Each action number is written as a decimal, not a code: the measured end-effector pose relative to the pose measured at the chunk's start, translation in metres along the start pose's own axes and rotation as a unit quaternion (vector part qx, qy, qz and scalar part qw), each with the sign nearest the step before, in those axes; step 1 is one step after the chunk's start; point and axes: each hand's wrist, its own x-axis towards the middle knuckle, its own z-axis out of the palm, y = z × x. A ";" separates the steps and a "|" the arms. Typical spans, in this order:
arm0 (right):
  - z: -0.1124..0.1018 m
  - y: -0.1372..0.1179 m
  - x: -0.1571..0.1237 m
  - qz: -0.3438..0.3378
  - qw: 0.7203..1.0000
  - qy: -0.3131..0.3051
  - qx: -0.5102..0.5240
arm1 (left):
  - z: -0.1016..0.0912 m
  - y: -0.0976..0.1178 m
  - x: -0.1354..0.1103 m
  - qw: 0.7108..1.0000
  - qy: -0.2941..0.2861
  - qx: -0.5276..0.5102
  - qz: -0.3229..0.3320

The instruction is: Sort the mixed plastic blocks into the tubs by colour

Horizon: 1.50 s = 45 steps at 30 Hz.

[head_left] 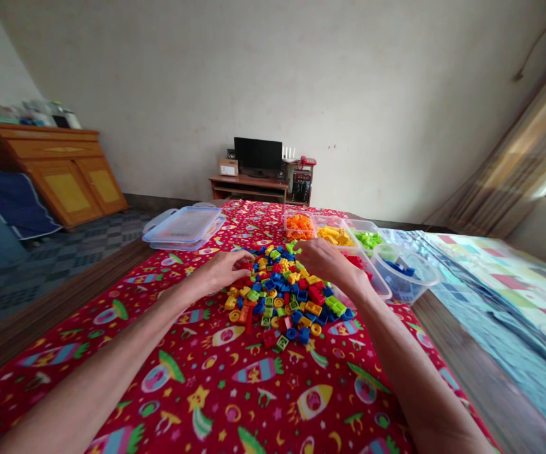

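A heap of small plastic building blocks (285, 295) in red, blue, yellow, green and orange lies on a red rocket-print cloth (235, 384). My left hand (226, 268) rests at the heap's left edge, fingers curled and pinched among the blocks. My right hand (321, 257) is over the heap's far right side, fingers bent down around a green block (292, 246). What the left fingers hold is hidden.
Clear tubs stand behind the heap: orange blocks (300, 226), yellow blocks (335, 235), green blocks (369, 239), red blocks (355, 260), and a round tub of blue blocks (403, 271). Stacked lids (183, 226) lie at the far left. A bed (500, 284) runs along the right.
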 end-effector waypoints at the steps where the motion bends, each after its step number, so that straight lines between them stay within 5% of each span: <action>1: 0.001 -0.002 0.001 -0.011 1.000 -0.002 -0.007 | 0.000 0.000 0.001 1.000 0.003 -0.015 -0.004; 9: 0.005 -0.002 0.003 -0.020 0.999 -0.026 -0.026 | 0.002 0.007 -0.006 0.991 -0.071 0.111 0.024; 17: 0.005 -0.007 0.001 0.010 0.999 -0.032 0.012 | 0.021 0.007 -0.005 0.992 0.001 0.128 0.004; 23: 0.000 -0.010 0.000 0.023 0.999 -0.040 -0.004 | -0.001 -0.008 0.000 0.993 0.050 0.103 -0.038; 30: -0.001 -0.011 0.000 0.013 0.998 -0.059 -0.021 | 0.000 -0.032 0.002 0.990 -0.030 0.131 -0.049; 37: 0.001 -0.011 0.000 0.021 0.997 -0.080 -0.008 | 0.010 -0.033 0.000 0.992 -0.022 0.121 -0.031; 45: 0.005 -0.009 0.001 0.016 0.996 -0.078 -0.026 | -0.005 -0.036 0.002 0.993 0.053 0.068 -0.082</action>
